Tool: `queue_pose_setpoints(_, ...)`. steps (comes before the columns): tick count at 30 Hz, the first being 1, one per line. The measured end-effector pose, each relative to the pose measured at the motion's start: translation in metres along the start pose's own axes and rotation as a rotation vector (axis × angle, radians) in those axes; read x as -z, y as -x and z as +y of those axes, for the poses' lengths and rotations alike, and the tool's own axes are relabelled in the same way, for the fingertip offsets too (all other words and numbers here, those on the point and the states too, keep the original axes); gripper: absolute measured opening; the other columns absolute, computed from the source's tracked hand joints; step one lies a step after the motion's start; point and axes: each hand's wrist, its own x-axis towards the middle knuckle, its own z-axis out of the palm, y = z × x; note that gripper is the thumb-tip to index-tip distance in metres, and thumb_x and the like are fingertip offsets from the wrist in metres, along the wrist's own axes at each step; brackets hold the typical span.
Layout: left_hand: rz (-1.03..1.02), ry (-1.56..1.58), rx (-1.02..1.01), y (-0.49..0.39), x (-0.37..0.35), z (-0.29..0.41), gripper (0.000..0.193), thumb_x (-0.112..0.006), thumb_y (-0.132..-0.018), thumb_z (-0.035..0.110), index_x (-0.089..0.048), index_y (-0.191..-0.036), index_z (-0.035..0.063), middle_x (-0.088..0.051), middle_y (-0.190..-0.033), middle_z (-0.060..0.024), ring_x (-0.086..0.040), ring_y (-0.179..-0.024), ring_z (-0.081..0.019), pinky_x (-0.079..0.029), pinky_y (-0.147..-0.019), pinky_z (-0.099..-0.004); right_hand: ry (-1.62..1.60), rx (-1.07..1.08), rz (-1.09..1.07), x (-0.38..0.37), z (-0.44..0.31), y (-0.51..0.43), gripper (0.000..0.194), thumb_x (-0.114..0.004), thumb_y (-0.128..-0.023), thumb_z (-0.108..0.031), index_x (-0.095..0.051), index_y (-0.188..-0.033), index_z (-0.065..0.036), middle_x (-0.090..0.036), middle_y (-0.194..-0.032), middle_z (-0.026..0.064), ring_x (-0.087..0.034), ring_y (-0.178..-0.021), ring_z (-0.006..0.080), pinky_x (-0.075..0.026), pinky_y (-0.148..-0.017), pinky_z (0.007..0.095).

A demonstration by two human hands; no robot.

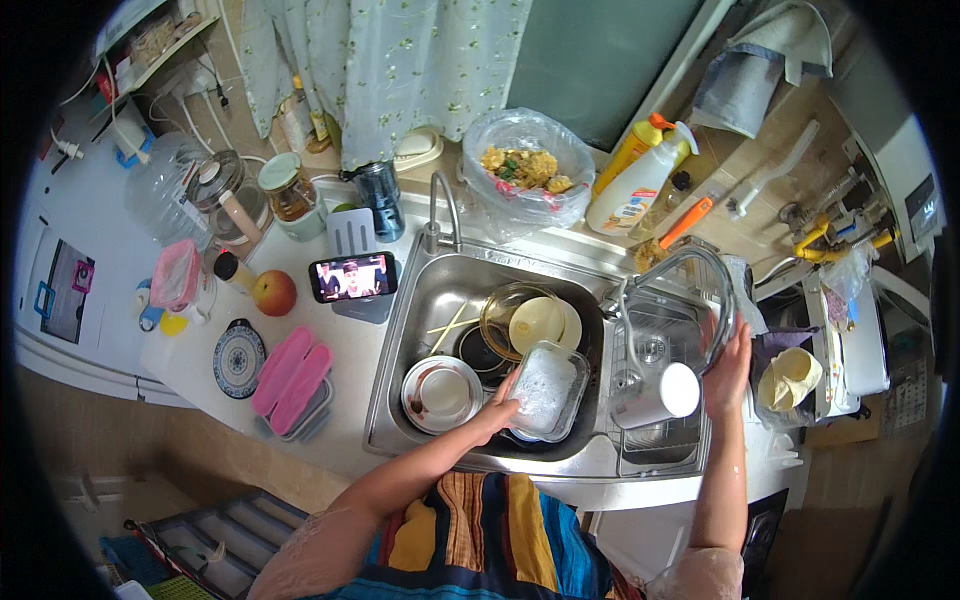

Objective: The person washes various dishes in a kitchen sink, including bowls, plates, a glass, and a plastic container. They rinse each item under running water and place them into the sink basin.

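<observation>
My left hand (pixel 504 401) grips a rectangular clear glass container (pixel 550 394) by its left side, above the large sink basin. Suds or droplets cover the container. On the right, my right hand (pixel 727 367) is closed around the edge of a round clear glass dish or lid (pixel 726 289), tilted up over the small basin; fingers show through the glass. A white cup (pixel 677 391) lies on its side in the wire rack (pixel 660 441) below. Inside the large basin are a stacked bowl and plate (pixel 442 392), an amber glass bowl (pixel 495 319), pale bowls (pixel 537 324) and chopsticks (pixel 448 328).
A thin faucet (pixel 444 214) rises behind the basin. At the back stand a plastic-lined bin of food scraps (pixel 529 169) and a white pump bottle (pixel 634 191). Left of the sink are a phone (pixel 353 277) playing video, an apple (pixel 274 292) and a pink lid (pixel 292 379).
</observation>
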Motion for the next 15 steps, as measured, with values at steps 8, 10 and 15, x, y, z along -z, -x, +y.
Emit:
queue_pose_setpoints(8,-0.008,-0.045,-0.059,-0.003,-0.006,-0.001,0.068,-0.037,-0.077,0.011,-0.010,-0.136,0.0295,-0.019,-0.138,0.0019,-0.028,-0.119,-0.0199,-0.038,-0.081,-0.0438,-0.078,0.026,-0.100,-0.073,0.027,0.006,0.071,-0.026,-0.085,-0.057,-0.008,-0.136,-0.012,-0.011,-0.141,0.0082,-0.016,-0.127,0.0231,-0.010,-0.102,0.0396)
queue_pose_setpoints(10,-0.003,-0.042,-0.089,-0.008,-0.001,-0.010,0.068,-0.038,-0.077,0.010,-0.011,-0.136,0.0294,-0.020,-0.138,0.0026,-0.028,-0.118,-0.0191,-0.039,-0.081,-0.0433,-0.101,0.073,0.072,-0.052,0.046,-0.009,0.066,-0.029,-0.086,-0.053,-0.017,-0.134,-0.010,-0.025,-0.134,0.0109,-0.028,-0.121,0.0223,-0.020,-0.098,0.0362)
queue_pose_setpoints(15,-0.020,0.024,-0.028,-0.003,-0.002,-0.010,0.067,-0.039,-0.078,0.011,-0.011,-0.136,0.0296,-0.021,-0.137,0.0028,-0.030,-0.117,-0.0178,-0.039,-0.080,-0.0419,0.244,-0.087,-0.011,0.024,0.155,-0.053,0.024,-0.054,-0.082,-0.026,-0.052,-0.099,-0.009,-0.058,-0.090,0.0044,-0.053,-0.076,0.0117,-0.042,-0.067,0.0241)
